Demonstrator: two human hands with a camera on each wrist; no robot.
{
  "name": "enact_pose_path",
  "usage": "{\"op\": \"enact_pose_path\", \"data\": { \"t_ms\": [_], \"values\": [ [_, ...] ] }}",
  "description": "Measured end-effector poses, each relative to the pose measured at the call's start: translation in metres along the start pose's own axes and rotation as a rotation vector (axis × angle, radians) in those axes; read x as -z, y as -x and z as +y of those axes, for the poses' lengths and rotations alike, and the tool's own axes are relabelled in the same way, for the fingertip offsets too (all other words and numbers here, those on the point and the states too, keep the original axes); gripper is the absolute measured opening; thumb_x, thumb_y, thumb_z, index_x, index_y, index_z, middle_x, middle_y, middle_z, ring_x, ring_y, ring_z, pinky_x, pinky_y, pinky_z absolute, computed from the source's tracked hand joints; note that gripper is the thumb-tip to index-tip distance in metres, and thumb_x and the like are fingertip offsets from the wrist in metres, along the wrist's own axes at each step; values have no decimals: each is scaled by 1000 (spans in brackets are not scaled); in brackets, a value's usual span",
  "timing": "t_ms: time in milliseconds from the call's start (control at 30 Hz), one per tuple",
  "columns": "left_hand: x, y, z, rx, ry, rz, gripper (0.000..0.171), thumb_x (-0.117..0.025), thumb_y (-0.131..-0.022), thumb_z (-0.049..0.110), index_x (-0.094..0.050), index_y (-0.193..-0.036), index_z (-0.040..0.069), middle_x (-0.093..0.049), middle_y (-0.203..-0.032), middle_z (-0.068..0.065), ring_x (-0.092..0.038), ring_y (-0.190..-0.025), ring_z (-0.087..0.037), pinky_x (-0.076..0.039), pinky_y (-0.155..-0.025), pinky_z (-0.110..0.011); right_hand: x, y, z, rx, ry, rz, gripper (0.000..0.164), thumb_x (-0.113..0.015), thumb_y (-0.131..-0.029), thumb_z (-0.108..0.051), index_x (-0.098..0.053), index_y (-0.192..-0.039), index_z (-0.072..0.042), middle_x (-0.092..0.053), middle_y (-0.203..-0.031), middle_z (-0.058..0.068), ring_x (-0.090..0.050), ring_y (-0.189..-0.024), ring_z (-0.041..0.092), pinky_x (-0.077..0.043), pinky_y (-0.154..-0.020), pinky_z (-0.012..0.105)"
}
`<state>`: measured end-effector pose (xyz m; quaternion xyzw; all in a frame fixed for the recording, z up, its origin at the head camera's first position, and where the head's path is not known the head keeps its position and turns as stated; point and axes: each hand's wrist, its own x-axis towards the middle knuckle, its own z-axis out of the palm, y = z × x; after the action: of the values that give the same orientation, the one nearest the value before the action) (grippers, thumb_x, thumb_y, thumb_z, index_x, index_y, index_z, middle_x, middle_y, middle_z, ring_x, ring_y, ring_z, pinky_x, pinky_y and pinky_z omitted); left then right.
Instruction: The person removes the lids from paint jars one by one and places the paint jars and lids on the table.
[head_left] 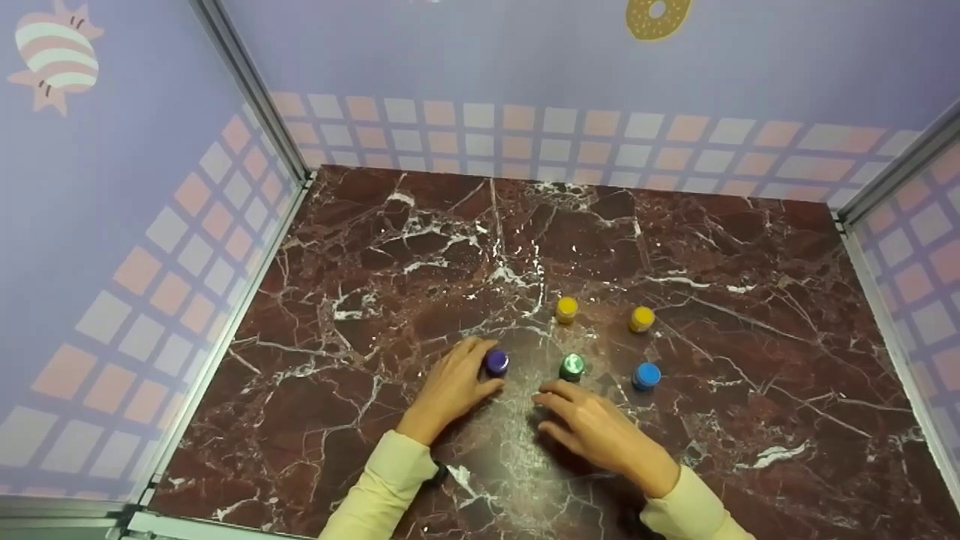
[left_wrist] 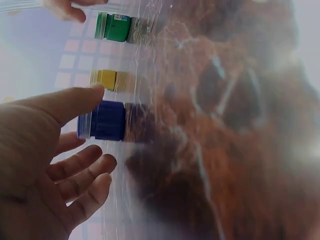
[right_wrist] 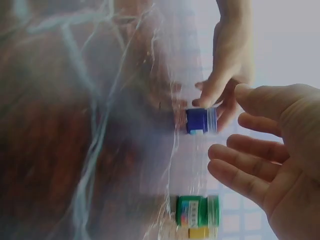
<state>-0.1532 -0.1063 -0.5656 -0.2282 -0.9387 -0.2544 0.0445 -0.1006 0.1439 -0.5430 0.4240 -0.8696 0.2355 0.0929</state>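
Note:
A small purple jar (head_left: 496, 363) stands upright on the table, its clear-rimmed lid showing in the left wrist view. My left hand (head_left: 454, 382) curls round that jar, thumb on one side and forefinger on the other; the remaining fingers are spread loosely. Just in front of a green jar (head_left: 572, 367), my right hand (head_left: 592, 427) hovers with relaxed fingers and nothing in them. The right wrist view shows a printed label on the green jar (right_wrist: 192, 212). To its right stands a blue jar (head_left: 646, 376).
Two yellow jars, a left one (head_left: 567, 310) and a right one (head_left: 641, 319), stand farther back. The dark red marbled table (head_left: 420, 247) is enclosed by a back wall (head_left: 480, 67) and side walls patterned with pink and white squares.

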Motion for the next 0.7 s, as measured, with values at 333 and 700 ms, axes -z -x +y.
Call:
{"op": "enact_pose_path", "data": {
  "t_ms": [333, 700],
  "values": [
    [-6, -9, 3, 26, 26, -50, 60, -77, -75, 29, -52, -126, 10, -51, -110, -3, -56, -95, -20, -47, -82, -38, -6, -15, -7, -77, -18, 40, 39, -74, -78, -13, -61, -114, -7, -57, -112, 9, -60, -89, 18, -52, -72, 32],
    [-10, -11, 1, -5, 32, -39, 48, -76, -77, 24, -55, -118, 9, -53, -107, -5, -56, -96, -21, -47, -82, -37, -13, -25, -8, -149, -52, 72, 33, -70, -82, -13, -61, -114, -5, -55, -108, 4, -60, -89, 16, -51, -72, 30]
  ]
}}
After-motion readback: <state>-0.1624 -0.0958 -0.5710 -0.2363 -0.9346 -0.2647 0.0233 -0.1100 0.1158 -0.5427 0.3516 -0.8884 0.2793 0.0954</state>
